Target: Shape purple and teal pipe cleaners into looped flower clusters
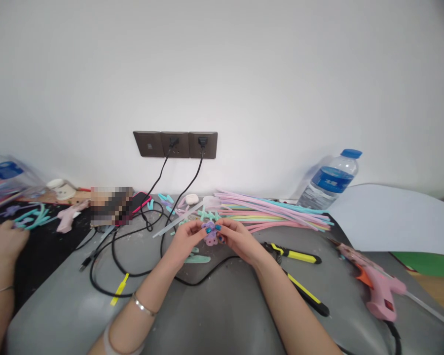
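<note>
Both of my hands meet over the middle of the grey table (pixel 207 315). Between the fingertips is a small purple looped pipe-cleaner shape (pixel 210 238). My left hand (pixel 188 238) pinches it from the left, and my right hand (pixel 240 239) closes on its right side. Thumbs and fingers cover part of the shape. Just behind it lie mint-green pipe-cleaner pieces (pixel 207 215). A flat pale-green piece (pixel 199 259) rests on the table below my left fingers.
Beyond my right hand lies a bundle of pastel pipe cleaners (pixel 274 209). Yellow-black pliers (pixel 299 256) and a pink glue gun (pixel 379 286) are at right, near a water bottle (pixel 329 180). Black cables (pixel 113 251) loop at left. Another person's hand (pixel 3 244) is far left.
</note>
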Demonstrator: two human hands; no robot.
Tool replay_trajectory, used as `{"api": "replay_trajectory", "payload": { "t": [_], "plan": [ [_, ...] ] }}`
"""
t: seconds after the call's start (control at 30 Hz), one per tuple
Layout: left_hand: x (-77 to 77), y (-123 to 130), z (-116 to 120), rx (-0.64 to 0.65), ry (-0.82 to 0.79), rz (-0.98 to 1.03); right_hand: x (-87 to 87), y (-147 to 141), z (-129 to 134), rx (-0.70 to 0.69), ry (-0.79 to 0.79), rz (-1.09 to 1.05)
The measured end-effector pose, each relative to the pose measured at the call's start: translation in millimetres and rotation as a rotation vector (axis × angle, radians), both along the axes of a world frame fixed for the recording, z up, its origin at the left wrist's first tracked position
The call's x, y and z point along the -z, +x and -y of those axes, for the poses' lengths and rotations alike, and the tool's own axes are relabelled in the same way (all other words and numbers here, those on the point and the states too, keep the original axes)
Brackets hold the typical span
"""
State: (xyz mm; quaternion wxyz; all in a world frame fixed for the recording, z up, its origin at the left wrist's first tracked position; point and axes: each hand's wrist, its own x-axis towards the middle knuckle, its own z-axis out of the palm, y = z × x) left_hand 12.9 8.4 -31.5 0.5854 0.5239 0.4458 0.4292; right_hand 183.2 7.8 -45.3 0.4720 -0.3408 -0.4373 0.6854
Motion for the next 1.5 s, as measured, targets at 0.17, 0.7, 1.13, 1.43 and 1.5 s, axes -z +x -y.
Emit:
{"api": "replay_trajectory", "payload": {
  "t": [0.17,0.7,1.13,1.43,1.5],
  "plan": [
    [1.8,-1.2,0.2,-0.016,0.063,-0.016,-0.1,1.0,0.6,-0.033,-0.035,-0.017],
    [6.4,-17.6,-14.6,-0.118,0.047,-0.059,0.2,2.8,-7.9,0.227,-0.074,-0.175],
    [11.3,-13.2,-7.6,0.146,0.453,-0.585,-0.8,10.2,-12.2,0.392,-0.106,-0.177],
    [8.3,-17.1,-7.5,0.094,0.475,-0.685,9.3,8.1,-13.6,0.53,-0.009,-0.04],
    [10.8,-14.8,-5.9,0.121,0.488,-0.687,10.6,7.1,-13.2,0.559,0.048,0.033]
  ]
}}
